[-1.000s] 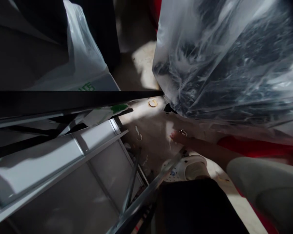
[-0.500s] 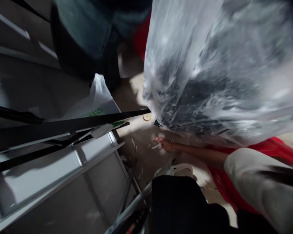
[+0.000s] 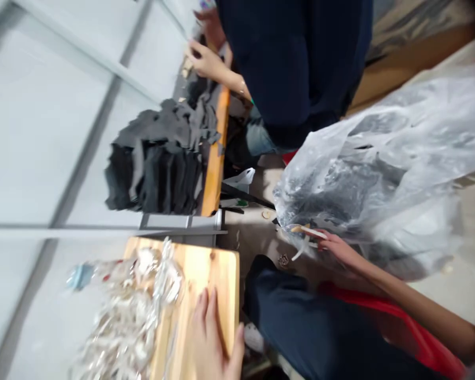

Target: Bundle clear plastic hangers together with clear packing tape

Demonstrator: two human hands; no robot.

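Note:
My left hand [image 3: 216, 338] lies flat on a light wooden board [image 3: 225, 261], fingers stretched out. Beside it, a heap of whitish, shiny strips [image 3: 122, 322] covers the board's left part and spreads past it. My right hand [image 3: 336, 247] is out over the floor on the right, its fingers closed round a thin white strip [image 3: 313, 232] with a yellowish piece at its end. Another white strip [image 3: 300, 248] hangs just below. Close behind that hand is a big clear plastic bag [image 3: 340, 184] with dark contents.
Stacked dark grey pieces [image 3: 162, 163] stand on an orange-edged board [image 3: 216, 174]. Beyond, a co-worker's hands [image 3: 208, 60] are over that board. White panels [image 3: 55, 105] fill the left. Something red [image 3: 411, 322] lies under my right arm. Scraps [image 3: 283, 260] lie on the floor.
The view has risen from the floor to the work surface. My right hand has come up from the floor, holding the strip. My left hand and the wooden board are now in view.

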